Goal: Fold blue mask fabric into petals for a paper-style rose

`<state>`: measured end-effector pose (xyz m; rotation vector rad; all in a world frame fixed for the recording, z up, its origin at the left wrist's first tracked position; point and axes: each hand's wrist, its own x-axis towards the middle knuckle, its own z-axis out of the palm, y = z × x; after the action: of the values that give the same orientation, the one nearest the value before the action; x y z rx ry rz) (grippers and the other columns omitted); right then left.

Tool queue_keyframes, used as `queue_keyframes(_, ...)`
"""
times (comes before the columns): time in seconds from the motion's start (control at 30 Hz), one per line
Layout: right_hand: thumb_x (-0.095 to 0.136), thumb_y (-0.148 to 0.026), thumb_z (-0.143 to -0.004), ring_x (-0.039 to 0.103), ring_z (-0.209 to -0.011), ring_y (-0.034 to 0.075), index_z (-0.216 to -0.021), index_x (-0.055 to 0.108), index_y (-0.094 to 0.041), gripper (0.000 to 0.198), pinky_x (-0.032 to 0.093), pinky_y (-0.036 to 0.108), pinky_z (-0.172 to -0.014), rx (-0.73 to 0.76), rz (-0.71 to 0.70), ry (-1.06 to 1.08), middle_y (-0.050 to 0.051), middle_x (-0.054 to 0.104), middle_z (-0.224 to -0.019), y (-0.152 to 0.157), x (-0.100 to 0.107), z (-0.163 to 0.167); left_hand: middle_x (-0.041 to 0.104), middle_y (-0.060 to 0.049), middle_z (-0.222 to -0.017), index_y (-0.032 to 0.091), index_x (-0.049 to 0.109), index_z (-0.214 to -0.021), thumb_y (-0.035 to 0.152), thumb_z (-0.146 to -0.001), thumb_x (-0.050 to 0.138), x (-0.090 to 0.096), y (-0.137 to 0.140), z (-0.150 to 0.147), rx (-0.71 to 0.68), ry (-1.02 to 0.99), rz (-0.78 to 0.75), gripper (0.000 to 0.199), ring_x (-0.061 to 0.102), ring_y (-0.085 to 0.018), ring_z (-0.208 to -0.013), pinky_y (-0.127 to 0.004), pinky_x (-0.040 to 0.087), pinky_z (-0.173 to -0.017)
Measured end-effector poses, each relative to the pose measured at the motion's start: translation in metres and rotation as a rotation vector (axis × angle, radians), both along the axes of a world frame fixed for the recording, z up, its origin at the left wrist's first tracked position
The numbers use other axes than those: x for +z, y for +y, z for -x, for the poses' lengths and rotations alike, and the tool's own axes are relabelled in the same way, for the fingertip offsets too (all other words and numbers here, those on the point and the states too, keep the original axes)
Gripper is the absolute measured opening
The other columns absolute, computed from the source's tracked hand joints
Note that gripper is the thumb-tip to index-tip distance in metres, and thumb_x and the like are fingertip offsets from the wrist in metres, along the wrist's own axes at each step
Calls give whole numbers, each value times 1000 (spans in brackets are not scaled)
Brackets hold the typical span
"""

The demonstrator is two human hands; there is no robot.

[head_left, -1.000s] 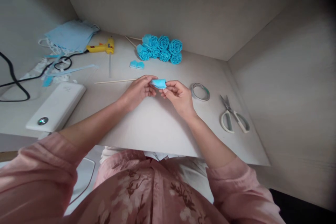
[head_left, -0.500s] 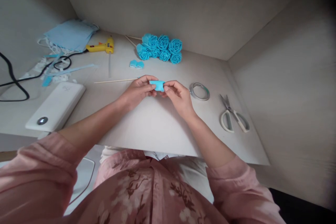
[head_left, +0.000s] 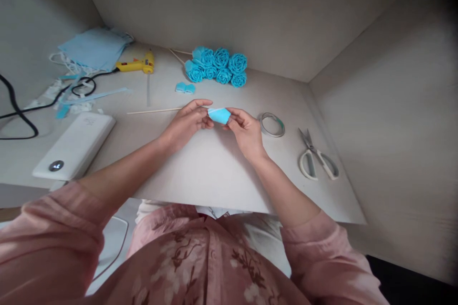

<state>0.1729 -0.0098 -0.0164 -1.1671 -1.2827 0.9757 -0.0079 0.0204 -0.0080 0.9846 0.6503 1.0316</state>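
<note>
Between my two hands, above the middle of the desk, is a small piece of blue fabric [head_left: 219, 116], folded and roughly five-sided. My left hand [head_left: 189, 119] pinches its left edge between thumb and fingers. At the right edge, the thumb and fingers of my right hand [head_left: 246, 131] are closed on the same piece. A thin wooden stick [head_left: 153, 111] extends leftward from behind my left hand; its right end is hidden. Beyond the hands lies another small blue fabric piece [head_left: 185, 88], and behind that a bunch of blue fabric roses [head_left: 220, 66] on sticks.
Scissors [head_left: 315, 155] lie partly spread on the right, beside a roll of tape [head_left: 272, 125]. At the left are a white power bank [head_left: 77, 145], a yellow glue gun [head_left: 138, 64], a stack of face masks [head_left: 95, 47] and blue and white scraps [head_left: 78, 100]. A black cord trails leftward.
The blue piece has turned in my fingers, from a near rectangle to a pointed shape with a pale upper edge. My right hand has shifted slightly rightward.
</note>
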Motion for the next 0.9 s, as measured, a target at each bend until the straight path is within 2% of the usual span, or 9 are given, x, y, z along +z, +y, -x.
queue_keyframes(0.13,63,-27,-80,69,-80,14,-101,70,-21,24,60,31,-75,-17,-6,-9,1,76,-90,1,-1,0,64,-1,-79,15,61,-101,36,-83,66,0,1,0,15,52,2,28,64,-12,-68,-28,50,-69)
queue_keyframes(0.27,63,-26,-80,69,-79,14,-100,71,-22,23,59,30,-75,-17,2,-12,1,75,-89,1,0,1,63,2,-74,16,59,-92,34,-73,78,-2,0,-2,11,141,-30,33,60,-10,-64,-26,47,-66)
queue_keyframes(0.37,63,-25,-79,68,-79,14,-99,72,-22,22,59,30,-74,-4,0,-17,0,75,-88,1,0,1,61,3,-70,15,59,-86,33,-70,81,-3,-1,-3,0,188,-64,32,58,-9,-62,-25,45,-65)
queue_keyframes(0.9,66,-33,-80,68,-74,14,-95,70,-22,19,58,30,-72,57,-12,-1,-1,72,-78,-1,0,2,60,1,-63,15,62,-78,28,-79,66,3,-4,0,22,164,-55,13,56,-10,-59,-25,43,-63)
